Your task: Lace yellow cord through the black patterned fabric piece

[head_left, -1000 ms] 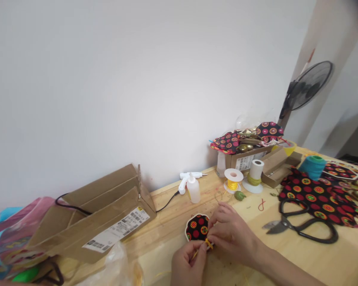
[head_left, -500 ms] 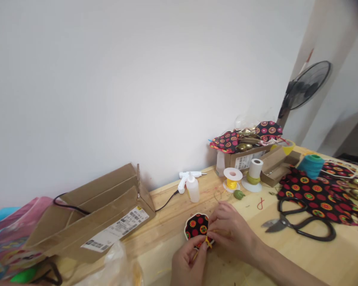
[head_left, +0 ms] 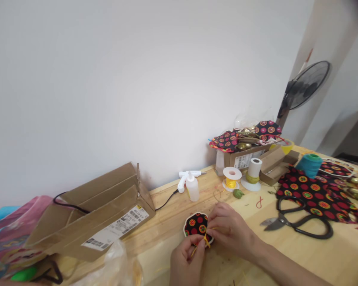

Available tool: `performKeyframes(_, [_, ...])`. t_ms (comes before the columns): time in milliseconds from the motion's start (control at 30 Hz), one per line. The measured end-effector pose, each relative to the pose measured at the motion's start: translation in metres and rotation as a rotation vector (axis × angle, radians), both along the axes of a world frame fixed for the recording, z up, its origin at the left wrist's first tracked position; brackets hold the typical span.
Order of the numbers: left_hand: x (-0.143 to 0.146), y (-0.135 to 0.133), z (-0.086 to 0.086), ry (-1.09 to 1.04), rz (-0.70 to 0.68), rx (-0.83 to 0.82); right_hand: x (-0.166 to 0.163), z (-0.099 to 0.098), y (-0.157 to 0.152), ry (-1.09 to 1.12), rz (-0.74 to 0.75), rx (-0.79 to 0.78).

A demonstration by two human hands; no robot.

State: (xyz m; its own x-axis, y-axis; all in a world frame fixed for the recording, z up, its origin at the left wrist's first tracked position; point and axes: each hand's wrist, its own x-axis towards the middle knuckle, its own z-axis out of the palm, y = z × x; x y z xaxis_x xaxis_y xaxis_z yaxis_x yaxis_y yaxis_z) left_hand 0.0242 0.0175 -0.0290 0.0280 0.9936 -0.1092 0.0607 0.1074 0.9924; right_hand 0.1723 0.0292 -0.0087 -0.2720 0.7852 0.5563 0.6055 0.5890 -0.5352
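A small round patch of black fabric with red and yellow dots [head_left: 196, 223] lies on the wooden table [head_left: 286, 254]. My left hand [head_left: 186, 261] pinches a yellow cord [head_left: 207, 239] at the patch's near edge. My right hand [head_left: 231, 230] rests on the patch's right side, its fingers closed on the same cord.
Black scissors [head_left: 301, 223] lie on the right beside dotted fabric [head_left: 319, 194] and a teal spool [head_left: 310, 165]. Behind the patch stand a white bottle [head_left: 192, 187], a glue gun [head_left: 187, 176], a yellow cord spool [head_left: 232, 179] and a white spool [head_left: 252, 174]. A flattened cardboard box [head_left: 98, 216] lies left; a box of fabric pieces [head_left: 246, 149] stands behind.
Both hands keep working the yellow cord at the patch's edge; the left fingers have shifted a little up and toward the patch. The view has drifted slightly.
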Motion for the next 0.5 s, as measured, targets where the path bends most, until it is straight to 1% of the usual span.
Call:
performKeyframes(133, [-0.0031,0.0010,-0.0052,0.064,-0.001,0.015,-0.0017,-0.0008,-0.0007,0.016,0.011,0.001])
performKeyframes(267, [-0.0056,0.0016,-0.0102,0.078,0.000,0.022,-0.0041,0.0019,-0.0022,0.016,0.029,-0.005])
performKeyframes(433, [-0.0044,0.0016,-0.0090,0.092,-0.019,-0.020,-0.0035,0.0055,-0.0033,-0.018,0.012,0.035])
performKeyframes(500, [-0.0037,0.0017,-0.0074,0.073,-0.018,-0.009,-0.0030,0.0051,-0.0029,-0.021,-0.006,0.050])
